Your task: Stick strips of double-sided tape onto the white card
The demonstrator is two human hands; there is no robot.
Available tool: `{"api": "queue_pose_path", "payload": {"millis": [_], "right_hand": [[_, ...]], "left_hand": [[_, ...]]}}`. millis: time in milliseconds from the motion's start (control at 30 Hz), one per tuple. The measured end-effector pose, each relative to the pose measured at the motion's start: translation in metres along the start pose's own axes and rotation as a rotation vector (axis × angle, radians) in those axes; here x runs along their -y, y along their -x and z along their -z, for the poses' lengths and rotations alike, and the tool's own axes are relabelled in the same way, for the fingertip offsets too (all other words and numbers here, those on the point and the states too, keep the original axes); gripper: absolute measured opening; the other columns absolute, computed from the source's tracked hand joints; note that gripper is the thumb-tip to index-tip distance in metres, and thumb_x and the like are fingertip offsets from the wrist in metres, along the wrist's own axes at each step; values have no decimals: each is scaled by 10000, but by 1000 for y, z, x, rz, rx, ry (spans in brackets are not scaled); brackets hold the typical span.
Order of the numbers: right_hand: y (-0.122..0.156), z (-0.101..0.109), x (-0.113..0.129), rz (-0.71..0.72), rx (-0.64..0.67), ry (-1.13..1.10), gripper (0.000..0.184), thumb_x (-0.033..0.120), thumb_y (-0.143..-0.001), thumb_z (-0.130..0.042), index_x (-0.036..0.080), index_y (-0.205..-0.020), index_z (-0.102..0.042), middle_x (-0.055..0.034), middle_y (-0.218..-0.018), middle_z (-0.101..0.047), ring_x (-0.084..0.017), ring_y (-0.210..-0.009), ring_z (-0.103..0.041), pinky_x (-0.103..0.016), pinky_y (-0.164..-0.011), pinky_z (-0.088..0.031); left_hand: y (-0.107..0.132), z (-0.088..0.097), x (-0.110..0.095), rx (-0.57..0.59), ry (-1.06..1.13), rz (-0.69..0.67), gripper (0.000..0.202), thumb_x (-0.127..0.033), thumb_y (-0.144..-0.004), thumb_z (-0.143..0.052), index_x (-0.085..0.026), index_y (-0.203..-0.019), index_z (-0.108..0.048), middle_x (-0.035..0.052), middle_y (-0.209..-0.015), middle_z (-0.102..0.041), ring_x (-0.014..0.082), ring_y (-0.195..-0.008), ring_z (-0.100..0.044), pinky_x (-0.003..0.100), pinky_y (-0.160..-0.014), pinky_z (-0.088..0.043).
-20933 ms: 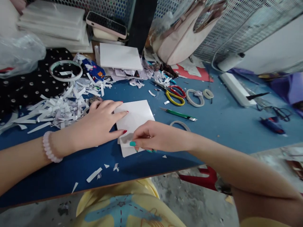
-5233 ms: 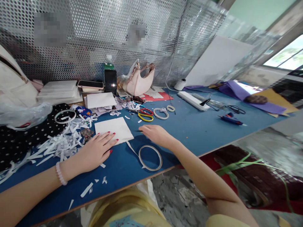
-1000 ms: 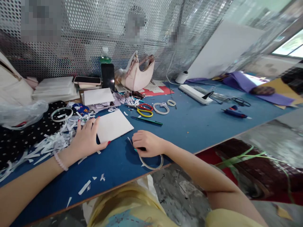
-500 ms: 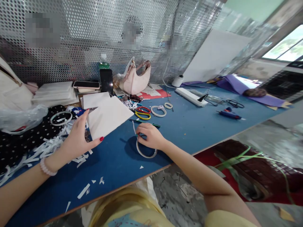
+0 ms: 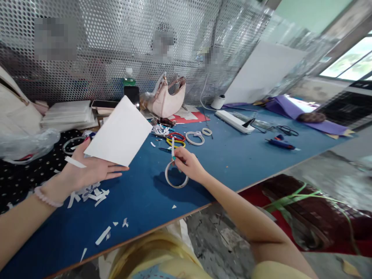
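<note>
My left hand is turned palm up under a white square card, with the thumb at its left edge and the fingers stretched below. A short white strip lies across that hand near the thumb's base. Between the fingertips of my right hand is a roll of white tape, held just above the table. Its loose tape end sticks up from the fingers. Behind this hand lie scissors with red and yellow handles.
White paper scraps litter the blue table. Other tape rolls lie farther back. A pink handbag, a white power strip and a blue glue gun stand or lie beyond. Stacked white sheets sit back left.
My left hand has rolled palm up, and the card has tilted and shifted left. My right hand has moved slightly right and up, with the tape end now upright.
</note>
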State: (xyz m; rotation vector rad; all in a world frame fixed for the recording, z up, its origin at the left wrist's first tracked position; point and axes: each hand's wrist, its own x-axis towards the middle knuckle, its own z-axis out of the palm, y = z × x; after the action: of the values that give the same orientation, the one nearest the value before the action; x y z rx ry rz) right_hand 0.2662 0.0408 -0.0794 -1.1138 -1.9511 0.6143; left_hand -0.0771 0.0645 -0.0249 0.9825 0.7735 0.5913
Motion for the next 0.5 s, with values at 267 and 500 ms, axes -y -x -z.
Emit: {"api": "queue_pose_path", "payload": {"millis": [267,500], "right_hand": [[-3,-1,-3,-48,32,-144,45,263,-863,-480,245,-884,-445,29,-684,-577,-143,-618,-587,-262,-577,-440],[-2,0,-1,-63,77,-164,72,266,-857,-532,236,-873,-468,32,-689,-578,-129,-606,-556,-261,-591,-421]], "left_hand": [[-5,-5,14,-76,-32,166,801,-693,-529,-781,-214,-1152,-633,163,-1243,-682,419,-1125,-652,480,-796,-586],[-11,-11,24,-449,-174,42,298,-303,-727,-794,-203,-884,-562,67,-1001,-715,174,-809,-714,182,-508,-485]]}}
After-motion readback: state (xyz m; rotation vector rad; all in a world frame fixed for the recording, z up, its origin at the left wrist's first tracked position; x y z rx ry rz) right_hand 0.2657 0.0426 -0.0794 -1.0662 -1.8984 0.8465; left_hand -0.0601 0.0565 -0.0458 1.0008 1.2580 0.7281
